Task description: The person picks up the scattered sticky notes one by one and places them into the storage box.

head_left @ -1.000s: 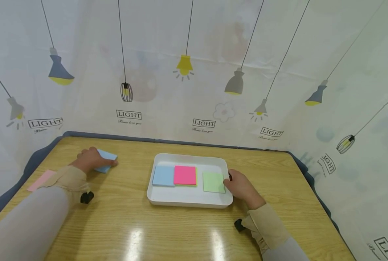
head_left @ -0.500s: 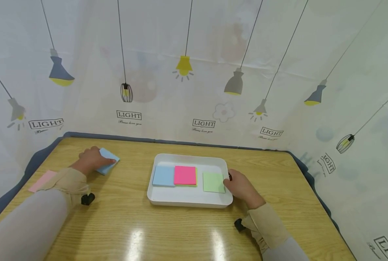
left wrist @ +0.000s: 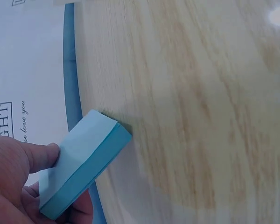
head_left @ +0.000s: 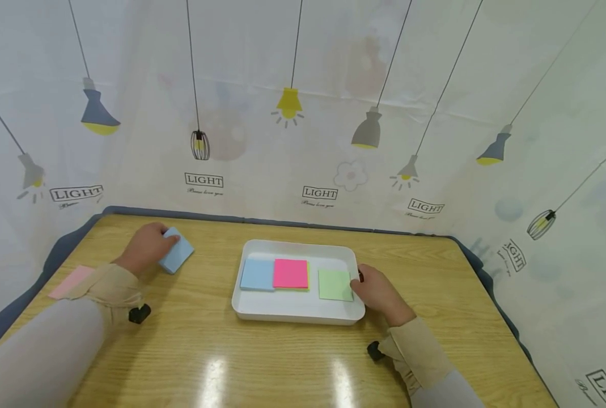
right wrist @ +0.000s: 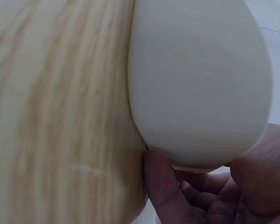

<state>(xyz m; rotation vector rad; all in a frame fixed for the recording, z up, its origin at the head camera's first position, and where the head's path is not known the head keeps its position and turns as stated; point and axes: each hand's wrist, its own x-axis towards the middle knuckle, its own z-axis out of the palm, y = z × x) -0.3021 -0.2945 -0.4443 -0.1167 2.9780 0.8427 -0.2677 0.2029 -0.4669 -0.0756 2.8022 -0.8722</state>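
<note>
My left hand pinches a thick pad of light blue sticky notes, thumb on its face, at the left of the table. In the left wrist view the blue pad is tilted, its darker edge showing. My right hand grips the right end of a white tray, thumb over the rim. Inside the tray lie a blue pad, a hot pink pad with a yellow edge showing beneath, and a pale green pad. In the right wrist view, fingers touch the tray's end from outside.
A pale pink sticky pad lies at the table's left, partly behind the left sleeve. The wooden table ends at a dark blue border, with a lamp-printed curtain behind and at both sides.
My left hand has lifted and turned the blue pad, which has moved slightly right and shows more of its face. The right hand and tray have stayed in place.
</note>
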